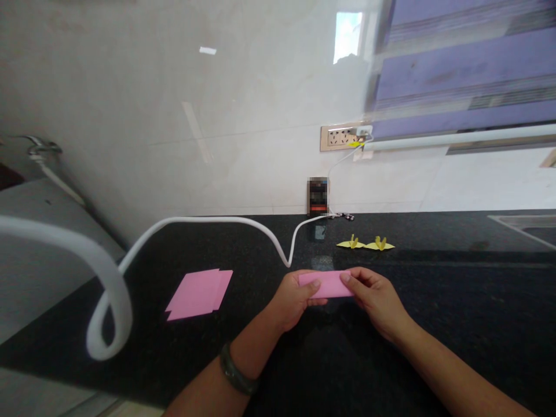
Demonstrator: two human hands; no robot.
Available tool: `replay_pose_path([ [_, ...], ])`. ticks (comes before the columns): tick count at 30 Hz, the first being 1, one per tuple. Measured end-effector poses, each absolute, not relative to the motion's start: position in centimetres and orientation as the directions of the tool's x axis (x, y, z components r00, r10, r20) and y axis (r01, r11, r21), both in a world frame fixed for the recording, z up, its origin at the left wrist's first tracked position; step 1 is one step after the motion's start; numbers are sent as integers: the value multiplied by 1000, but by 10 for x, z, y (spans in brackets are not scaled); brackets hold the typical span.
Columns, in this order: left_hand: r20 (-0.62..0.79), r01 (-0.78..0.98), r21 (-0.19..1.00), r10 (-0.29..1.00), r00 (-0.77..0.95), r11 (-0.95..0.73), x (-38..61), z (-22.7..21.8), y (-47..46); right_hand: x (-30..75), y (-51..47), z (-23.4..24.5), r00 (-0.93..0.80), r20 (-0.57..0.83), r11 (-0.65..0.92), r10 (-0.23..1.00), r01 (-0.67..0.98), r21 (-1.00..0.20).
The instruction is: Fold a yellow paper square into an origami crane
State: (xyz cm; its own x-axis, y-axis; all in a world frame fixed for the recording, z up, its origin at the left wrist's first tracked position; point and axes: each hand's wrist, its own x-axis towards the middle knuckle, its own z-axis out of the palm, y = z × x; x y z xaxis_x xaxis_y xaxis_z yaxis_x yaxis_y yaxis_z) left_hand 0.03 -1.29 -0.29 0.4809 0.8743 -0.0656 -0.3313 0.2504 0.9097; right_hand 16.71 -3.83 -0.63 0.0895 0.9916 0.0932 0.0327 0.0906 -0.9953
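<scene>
A folded strip of pink paper [330, 285] is held level just above the dark countertop, one end in each hand. My left hand [296, 298] grips its left end, thumb on top and fingers underneath. At the right end, my right hand [377, 298] pinches the paper between thumb and fingers. Some pink paper sheets [197, 294] lie overlapping on the counter to the left. Beyond my hands sit two folded yellow paper shapes [365, 245], side by side, with pointed ends.
A thick white cable [217, 219] loops across the left side of the black counter [456, 336]. A phone-like device [318, 196] leans on the wall below a socket [341, 137]. The metal rim of a sink [516, 220] shows at far right.
</scene>
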Motion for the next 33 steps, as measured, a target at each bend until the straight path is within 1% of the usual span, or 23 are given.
replay_pose_path([
  [5, -95, -278, 937, 922, 375, 209, 2, -7, -11, 168, -37, -8, 91, 72, 70, 993, 15, -997],
  [9, -104, -243, 950, 934, 342, 195, 4, -10, -10, 169, -35, -10, 97, 55, 55, 994, 8, -998],
  [28, -82, -237, 956, 937, 339, 170, 4, -10, -9, 169, -36, -11, 83, 35, 33, 996, 18, -999],
  [33, -77, -238, 956, 933, 351, 169, 3, -11, -9, 169, -35, -9, 92, 56, 54, 994, 25, -998],
])
